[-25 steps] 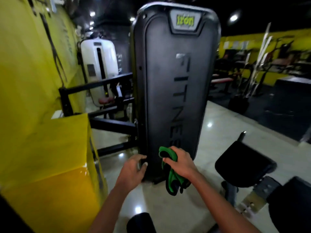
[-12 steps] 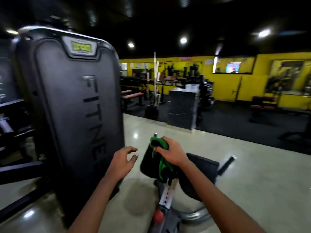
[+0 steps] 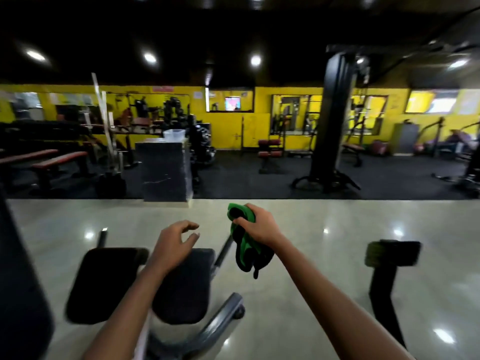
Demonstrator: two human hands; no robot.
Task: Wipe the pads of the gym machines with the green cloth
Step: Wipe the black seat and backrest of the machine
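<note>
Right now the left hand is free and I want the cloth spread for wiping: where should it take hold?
Probably the green cloth's loose hanging end, from the left; the right hand bunches the top.

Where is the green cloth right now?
In the head view, just right of centre: the green cloth hangs bunched from the right hand, above the shiny floor, right of the two black pads.

Glossy pale tiled floor (image 3: 311,255) under and beyond both hands, catching ceiling-light glints. Farther ahead, black rubber flooring (image 3: 246,183) up to a yellow wall (image 3: 262,115) with mirrors. Red-padded benches (image 3: 44,162) far left; black column (image 3: 332,120) ahead to the right. Dark ceiling with round lights (image 3: 255,60).
</note>
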